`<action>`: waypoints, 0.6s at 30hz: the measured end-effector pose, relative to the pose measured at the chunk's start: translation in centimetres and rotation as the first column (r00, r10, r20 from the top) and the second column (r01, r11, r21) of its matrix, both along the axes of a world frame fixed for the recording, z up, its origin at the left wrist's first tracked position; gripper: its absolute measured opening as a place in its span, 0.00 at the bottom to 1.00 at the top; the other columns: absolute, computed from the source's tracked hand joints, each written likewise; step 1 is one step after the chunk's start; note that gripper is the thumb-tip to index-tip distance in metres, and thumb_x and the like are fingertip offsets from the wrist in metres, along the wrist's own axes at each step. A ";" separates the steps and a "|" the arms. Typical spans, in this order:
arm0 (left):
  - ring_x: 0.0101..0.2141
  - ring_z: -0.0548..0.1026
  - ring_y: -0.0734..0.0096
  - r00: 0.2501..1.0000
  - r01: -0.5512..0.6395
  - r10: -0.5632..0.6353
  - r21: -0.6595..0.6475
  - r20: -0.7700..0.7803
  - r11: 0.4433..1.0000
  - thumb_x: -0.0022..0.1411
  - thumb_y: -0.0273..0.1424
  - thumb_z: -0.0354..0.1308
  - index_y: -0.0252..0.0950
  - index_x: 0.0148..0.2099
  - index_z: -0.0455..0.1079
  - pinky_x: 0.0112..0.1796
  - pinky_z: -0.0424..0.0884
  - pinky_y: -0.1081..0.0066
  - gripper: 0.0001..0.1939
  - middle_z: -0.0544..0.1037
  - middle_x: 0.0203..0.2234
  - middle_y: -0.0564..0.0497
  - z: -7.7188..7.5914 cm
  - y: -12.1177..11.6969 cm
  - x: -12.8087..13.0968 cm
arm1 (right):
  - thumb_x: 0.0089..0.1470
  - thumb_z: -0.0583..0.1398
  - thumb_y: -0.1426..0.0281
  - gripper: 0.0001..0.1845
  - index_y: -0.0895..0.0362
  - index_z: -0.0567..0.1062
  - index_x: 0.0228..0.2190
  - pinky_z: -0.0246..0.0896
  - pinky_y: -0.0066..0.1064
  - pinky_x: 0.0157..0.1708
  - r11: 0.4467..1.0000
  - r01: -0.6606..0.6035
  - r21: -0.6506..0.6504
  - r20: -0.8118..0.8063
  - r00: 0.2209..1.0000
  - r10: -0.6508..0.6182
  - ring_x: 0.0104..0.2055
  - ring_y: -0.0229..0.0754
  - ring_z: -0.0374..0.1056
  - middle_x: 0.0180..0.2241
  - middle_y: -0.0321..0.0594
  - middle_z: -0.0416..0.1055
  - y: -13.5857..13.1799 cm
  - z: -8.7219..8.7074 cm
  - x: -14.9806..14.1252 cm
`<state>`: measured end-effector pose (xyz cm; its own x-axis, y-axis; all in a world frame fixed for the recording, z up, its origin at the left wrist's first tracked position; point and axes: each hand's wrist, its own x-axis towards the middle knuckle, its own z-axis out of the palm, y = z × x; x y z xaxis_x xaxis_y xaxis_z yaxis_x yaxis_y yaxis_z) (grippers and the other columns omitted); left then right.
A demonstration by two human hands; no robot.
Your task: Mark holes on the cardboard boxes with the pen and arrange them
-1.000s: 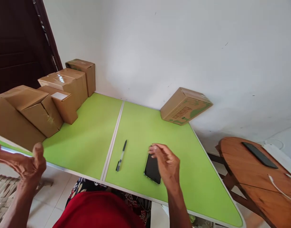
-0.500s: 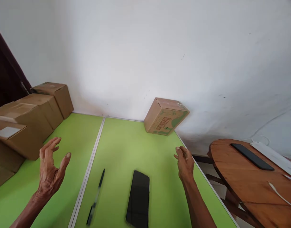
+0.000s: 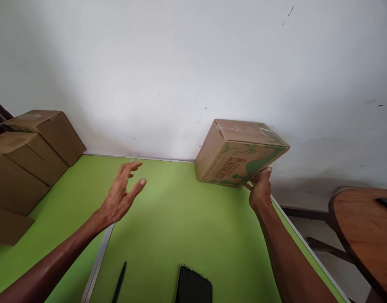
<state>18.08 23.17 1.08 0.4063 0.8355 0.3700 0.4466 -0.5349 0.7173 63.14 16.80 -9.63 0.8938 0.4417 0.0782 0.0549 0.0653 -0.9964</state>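
A cardboard box [image 3: 237,153] with green print stands at the far right corner of the green table [image 3: 168,219], against the white wall and overhanging the table's right edge. My right hand [image 3: 261,189] grips its lower right corner, thumb up on the front face. My left hand [image 3: 122,193] hovers open above the table's middle, fingers spread toward the box, well short of it. A black pen [image 3: 118,287] and a black phone [image 3: 193,286] lie near the front edge.
Several plain cardboard boxes [image 3: 26,155] are stacked along the table's left side. A round wooden table [image 3: 364,231] stands to the right, past the green table's edge. A white wall closes the back.
Both hands have reached forward from near the phone and table edge. My right hand has taken hold of the printed box's corner. The view has moved closer to the wall.
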 end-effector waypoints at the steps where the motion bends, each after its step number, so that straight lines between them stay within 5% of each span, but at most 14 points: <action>1: 0.57 0.79 0.45 0.999 0.051 -0.050 -0.050 0.017 0.997 0.74 0.56 0.53 0.46 0.69 0.68 0.51 0.82 0.46 0.30 0.74 0.62 0.39 0.1 1.1 1.5 | 0.55 0.45 0.25 0.49 0.55 0.80 0.39 0.73 0.52 0.46 1.000 -0.017 -0.007 0.005 1.000 0.017 0.48 0.59 0.77 0.39 0.51 0.81 -0.3 0.1 -0.6; 4: 0.64 0.74 0.42 0.984 0.161 -0.144 -0.171 0.103 0.972 0.73 0.59 0.52 0.45 0.71 0.67 0.59 0.76 0.43 0.35 0.71 0.68 0.38 -0.5 4.9 6.2 | 0.55 0.42 0.24 0.52 0.56 0.80 0.30 0.72 0.52 0.45 0.998 -0.059 -0.023 0.038 0.997 0.060 0.38 0.57 0.77 0.28 0.49 0.78 -1.0 0.8 -1.8; 8: 0.77 0.52 0.35 0.959 0.152 -0.061 -0.320 0.275 0.935 0.71 0.66 0.49 0.43 0.75 0.63 0.70 0.60 0.36 0.44 0.61 0.76 0.38 -2.7 8.9 12.2 | 0.56 0.45 0.27 0.48 0.55 0.80 0.36 0.71 0.48 0.42 0.999 -0.043 -0.019 0.054 0.998 0.044 0.43 0.56 0.77 0.37 0.51 0.81 0.9 1.0 -3.2; 10: 0.77 0.53 0.35 0.952 0.178 -0.065 -0.366 0.300 0.913 0.72 0.67 0.41 0.41 0.74 0.65 0.69 0.60 0.35 0.45 0.64 0.75 0.36 -3.6 9.8 14.0 | 0.55 0.51 0.29 0.41 0.53 0.79 0.37 0.71 0.46 0.42 0.997 -0.072 -0.014 0.044 0.996 0.072 0.45 0.55 0.76 0.39 0.48 0.81 2.3 0.3 -4.7; 13: 0.71 0.67 0.37 0.936 0.277 -0.163 -0.367 0.313 0.888 0.72 0.67 0.37 0.41 0.71 0.70 0.65 0.69 0.38 0.46 0.73 0.69 0.36 -3.9 9.2 14.3 | 0.50 0.60 0.34 0.34 0.51 0.79 0.37 0.72 0.45 0.40 0.985 -0.175 0.011 0.031 0.984 0.174 0.42 0.53 0.75 0.37 0.44 0.81 3.4 -1.1 -8.3; 18: 0.69 0.70 0.40 0.927 0.364 -0.306 -0.321 0.215 0.874 0.72 0.66 0.44 0.47 0.70 0.71 0.64 0.72 0.41 0.40 0.73 0.70 0.40 -2.7 6.1 10.3 | 0.48 0.64 0.38 0.30 0.51 0.80 0.36 0.74 0.45 0.36 0.948 -0.314 0.055 0.039 0.949 0.312 0.37 0.52 0.75 0.35 0.44 0.82 1.8 -0.8 -13.5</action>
<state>28.38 29.25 -1.60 0.6473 0.7452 0.1603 0.1554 -0.3348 0.9294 49.65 18.64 -10.43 0.7080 0.6928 0.1373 0.0514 0.1434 -0.9883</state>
